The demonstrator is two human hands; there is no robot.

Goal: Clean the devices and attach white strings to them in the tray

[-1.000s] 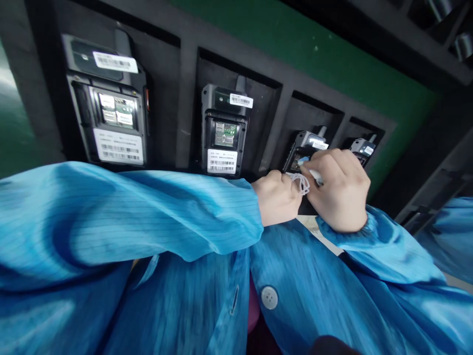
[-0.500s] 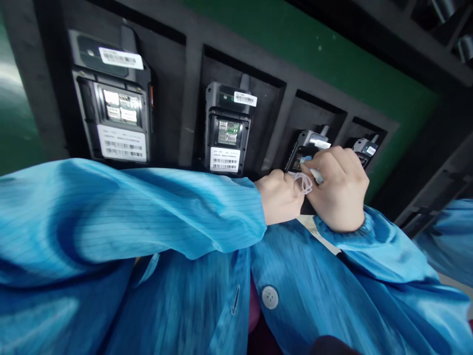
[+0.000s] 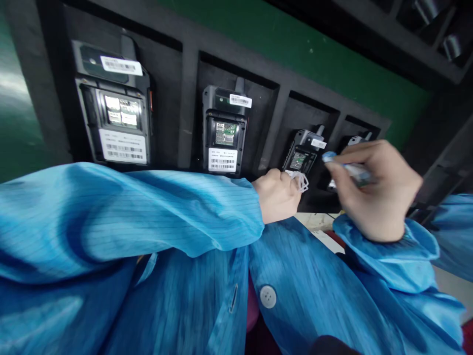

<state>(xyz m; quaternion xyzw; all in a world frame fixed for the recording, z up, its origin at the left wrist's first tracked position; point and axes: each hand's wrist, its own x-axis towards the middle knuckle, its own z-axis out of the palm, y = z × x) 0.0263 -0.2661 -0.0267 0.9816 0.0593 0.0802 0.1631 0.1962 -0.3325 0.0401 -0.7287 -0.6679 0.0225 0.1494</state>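
Observation:
My left hand (image 3: pixel 279 195) is closed at the lower end of the third handheld radio (image 3: pixel 300 153), with looped whitish strands (image 3: pixel 302 182) sticking out between its fingers. That radio lies back up, its battery bay bare and the card slots and green board showing. To its right, my right hand (image 3: pixel 380 187) pinches a small crumpled white-and-blue piece (image 3: pixel 328 157), perhaps cloth, though motion smears it. This hand hangs in front of the fourth radio (image 3: pixel 358 140) and hides most of it.
Two more radios, a far-left one (image 3: pixel 123 118) and a second one (image 3: pixel 224 130), lie back up in pockets of a black foam tray (image 3: pixel 190 98). The tray sits on a green surface (image 3: pixel 236 29). A dark rack (image 3: pixel 410 29) stands upper right; another blue sleeve (image 3: pixel 453 236) shows at right.
My right hand has moved right, off the third radio's battery bay, carrying the white-and-blue piece. The bay is now uncovered. My left hand has stayed at the radio's lower end.

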